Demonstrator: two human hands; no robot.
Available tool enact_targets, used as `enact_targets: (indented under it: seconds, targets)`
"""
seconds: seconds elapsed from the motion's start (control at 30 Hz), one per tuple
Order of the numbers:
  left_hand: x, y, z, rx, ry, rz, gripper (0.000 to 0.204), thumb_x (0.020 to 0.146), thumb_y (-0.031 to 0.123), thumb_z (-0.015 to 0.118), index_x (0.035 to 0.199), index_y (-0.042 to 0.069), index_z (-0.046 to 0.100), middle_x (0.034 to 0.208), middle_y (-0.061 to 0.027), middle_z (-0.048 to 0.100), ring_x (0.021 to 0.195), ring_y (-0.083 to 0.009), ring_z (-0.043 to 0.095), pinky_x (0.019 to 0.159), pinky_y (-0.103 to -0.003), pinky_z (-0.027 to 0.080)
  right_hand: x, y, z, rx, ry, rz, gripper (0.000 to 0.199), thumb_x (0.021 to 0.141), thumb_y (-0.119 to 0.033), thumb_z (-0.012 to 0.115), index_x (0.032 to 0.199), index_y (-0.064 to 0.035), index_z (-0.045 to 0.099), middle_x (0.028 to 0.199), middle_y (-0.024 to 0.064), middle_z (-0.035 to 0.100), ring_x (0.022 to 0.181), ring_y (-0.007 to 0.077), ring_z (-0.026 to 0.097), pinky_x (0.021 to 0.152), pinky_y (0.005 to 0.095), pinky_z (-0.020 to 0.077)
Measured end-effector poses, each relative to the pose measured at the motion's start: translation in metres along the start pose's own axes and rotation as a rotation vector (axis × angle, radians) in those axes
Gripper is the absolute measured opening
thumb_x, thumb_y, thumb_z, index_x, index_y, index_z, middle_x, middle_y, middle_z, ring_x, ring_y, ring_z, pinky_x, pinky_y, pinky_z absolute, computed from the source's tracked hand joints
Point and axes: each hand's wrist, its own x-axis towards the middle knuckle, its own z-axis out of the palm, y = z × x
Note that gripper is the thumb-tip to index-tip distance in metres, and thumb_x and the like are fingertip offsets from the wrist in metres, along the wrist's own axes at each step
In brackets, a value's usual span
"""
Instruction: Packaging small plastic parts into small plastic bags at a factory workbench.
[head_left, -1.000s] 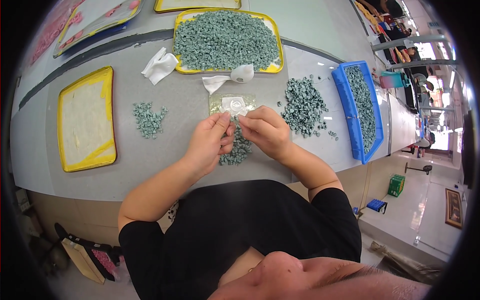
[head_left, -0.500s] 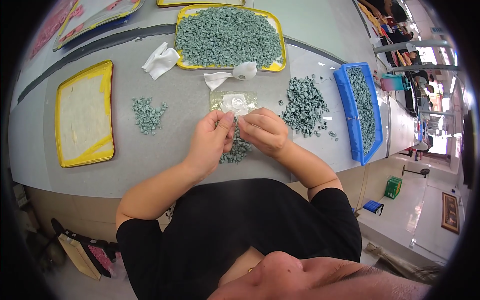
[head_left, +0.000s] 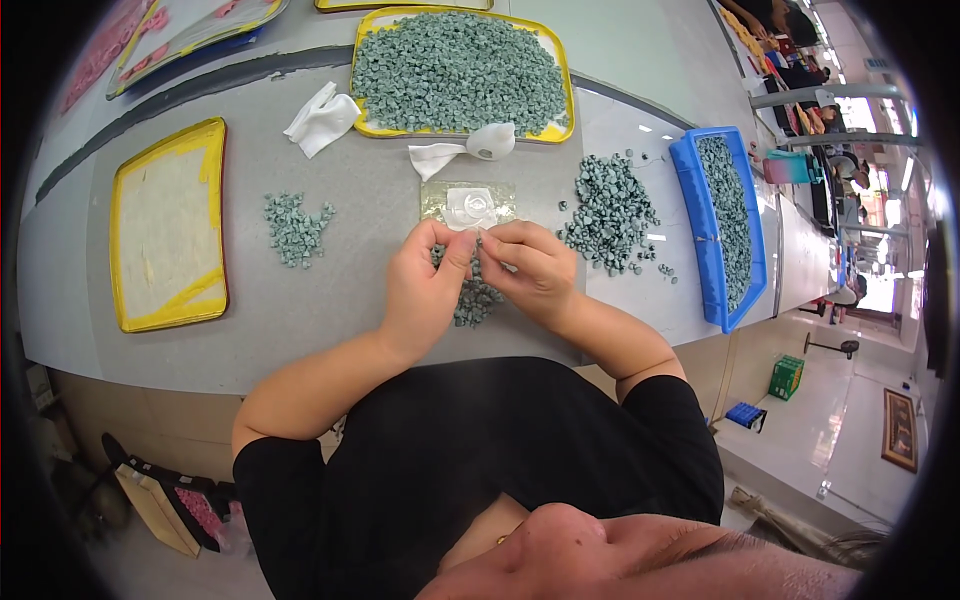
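Two bare hands meet in the head view, the left hand (head_left: 425, 285) and the right hand (head_left: 535, 268), thumbs and forefingers brought into a narrow pinch, probably on one small piece; the fingers hide it, so I cannot tell its shape. Meeting tip to tip likely steadies something so tiny. Beneath them lies a green pile (head_left: 478, 306), close to the body, perhaps for a short reach. Just beyond the fingertips, a flat greenish pad (head_left: 434, 196) bears a white square (head_left: 472, 206). To the left sits a smaller green cluster (head_left: 296, 232), near a yellow-rimmed tray (head_left: 165, 230); to the right, a darker heap (head_left: 608, 210) spreads beside a blue bin (head_left: 706, 240). Standing apart, the groups seem kept from mixing, and the raised rim of the far tray (head_left: 571, 105) presumably contains its load. The white square carries a round mark; no brand or wording is legible.
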Motion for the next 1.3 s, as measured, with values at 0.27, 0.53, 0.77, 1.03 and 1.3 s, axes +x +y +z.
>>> enact_targets:
  seconds: [0.27,0.53,0.77,1.03,1.3]
  targets:
    - [0.009,-0.002,-0.003,0.053,-0.017,-0.11,0.025,0.09,0.023,0.058,0.078,0.002,0.054,0.062,-0.0015,0.056,0.059,-0.0061,0.049,0.053,-0.023,0.041,0.011,0.002,-0.018,-0.017,-0.212,0.119,0.023,0.068,0.005,0.069,0.09,-0.0006,0.064,0.079,0.0095,0.062,0.063,0.019,0.06,0.056,0.0271,0.0481]
    - [0.008,-0.002,0.002,0.064,-0.135,-0.328,0.015,0.091,0.018,0.055,0.085,0.004,0.052,0.068,0.0002,0.049,0.049,-0.0024,0.035,0.041,-0.018,0.027,0.014,0.04,-0.074,-0.455,-0.383,0.543,0.013,0.078,-0.004,0.061,0.091,0.0014,0.063,0.081,0.0139,0.062,0.079,0.0283,0.06,0.072,0.0344,0.0477]
    - [0.019,0.007,-0.005,-0.468,-0.101,-0.348,0.014,0.091,0.006,0.041,0.096,0.0,0.052,0.081,-0.0031,0.049,0.058,-0.0046,0.036,0.046,-0.019,0.029,0.007,0.054,-0.081,-0.613,-0.518,0.65,0.013,0.077,-0.005,0.062,0.087,0.0031,0.06,0.084,0.0164,0.061,0.08,0.0297,0.059,0.073,0.0358,0.0471]
    - [0.019,0.001,-0.008,-0.525,-0.135,-0.31,0.015,0.092,0.014,0.052,0.098,0.0,0.052,0.082,-0.004,0.051,0.058,-0.0047,0.037,0.047,-0.018,0.029,0.012,0.04,-0.062,-0.398,-0.408,0.653,0.016,0.076,-0.004,0.064,0.089,0.0033,0.058,0.084,0.0143,0.061,0.078,0.025,0.06,0.069,0.033,0.0487]
    - [0.02,0.001,-0.006,-0.562,-0.157,-0.37,0.019,0.091,0.011,0.051,0.104,-0.004,0.055,0.084,-0.0038,0.05,0.06,-0.0047,0.037,0.048,-0.018,0.031,0.019,0.017,-0.045,-0.029,-0.281,0.626,0.015,0.081,0.0,0.061,0.096,0.0003,0.063,0.077,0.0079,0.064,0.066,0.0141,0.062,0.06,0.0243,0.0498]
